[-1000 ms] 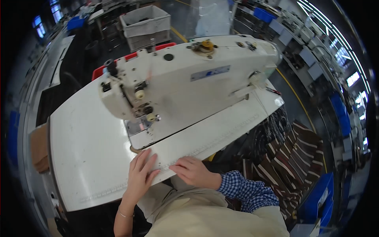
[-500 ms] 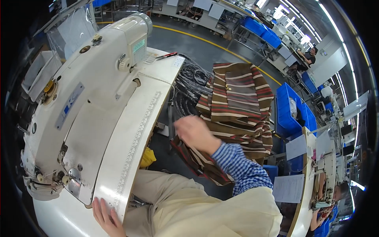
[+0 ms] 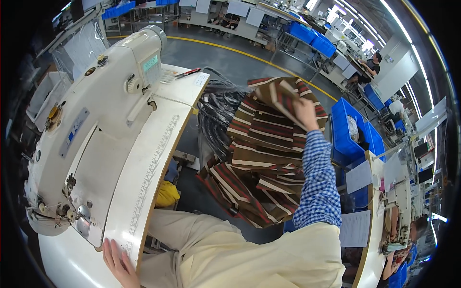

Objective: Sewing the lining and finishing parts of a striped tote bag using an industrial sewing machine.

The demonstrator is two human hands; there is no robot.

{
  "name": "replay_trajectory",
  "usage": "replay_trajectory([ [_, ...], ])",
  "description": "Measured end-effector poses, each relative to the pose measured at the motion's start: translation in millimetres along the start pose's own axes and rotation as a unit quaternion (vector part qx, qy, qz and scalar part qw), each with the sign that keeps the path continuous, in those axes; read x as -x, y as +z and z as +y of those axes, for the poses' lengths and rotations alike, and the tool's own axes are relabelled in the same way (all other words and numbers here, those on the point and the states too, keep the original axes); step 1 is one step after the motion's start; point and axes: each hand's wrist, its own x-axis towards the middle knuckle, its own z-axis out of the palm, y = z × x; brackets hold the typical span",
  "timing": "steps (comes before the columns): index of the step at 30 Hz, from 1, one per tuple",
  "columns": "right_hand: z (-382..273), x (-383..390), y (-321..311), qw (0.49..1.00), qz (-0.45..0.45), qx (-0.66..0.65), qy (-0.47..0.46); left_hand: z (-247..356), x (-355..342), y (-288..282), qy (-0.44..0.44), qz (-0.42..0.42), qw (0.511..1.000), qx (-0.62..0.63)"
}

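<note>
The white sewing machine (image 3: 103, 98) stands on a white tabletop (image 3: 126, 211) with a measuring scale along its front edge. My left hand (image 3: 119, 261) lies on that tabletop near the needle end, fingers apart and holding nothing. My right hand (image 3: 303, 111), below a blue checked sleeve, grips a lifted piece of brown, red and cream striped fabric (image 3: 259, 153) on the pile to the right of the machine. The hand partly hides the piece.
Dark bundled strips (image 3: 213, 120) hang beside the pile. A yellow bag (image 3: 169, 192) lies under the table. Blue bins (image 3: 345, 129) and a workstation with papers (image 3: 357, 177) stand at right. Co-workers sit at back right (image 3: 370, 67) and lower right (image 3: 403, 230).
The view swung right from the machine to the fabric pile. My right hand left the table edge, reached outward and took hold of a striped piece, lifting it. My left hand stays on the tabletop.
</note>
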Motion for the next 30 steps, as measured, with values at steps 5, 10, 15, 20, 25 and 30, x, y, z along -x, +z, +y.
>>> replay_trajectory([
  [5,-34,-38,-135,0.976,0.177,-0.124,0.037,-8,2,6,0.007,0.012,0.999,0.048],
  [10,-106,-10,-251,0.937,0.222,-0.264,0.042,15,-3,1,0.048,0.025,0.996,0.073],
  [15,-132,36,-275,0.908,0.204,-0.360,0.072,52,-17,-4,0.114,-0.008,0.990,0.087],
  [20,-192,62,-240,0.898,0.168,-0.402,0.060,94,-30,-9,0.169,-0.006,0.974,0.148],
  [25,-194,76,-259,0.906,0.088,-0.415,-0.003,119,-39,2,0.246,-0.067,0.946,0.200],
  [30,-152,91,-283,0.894,0.144,-0.416,-0.078,136,-70,47,0.088,-0.184,0.866,0.456],
])
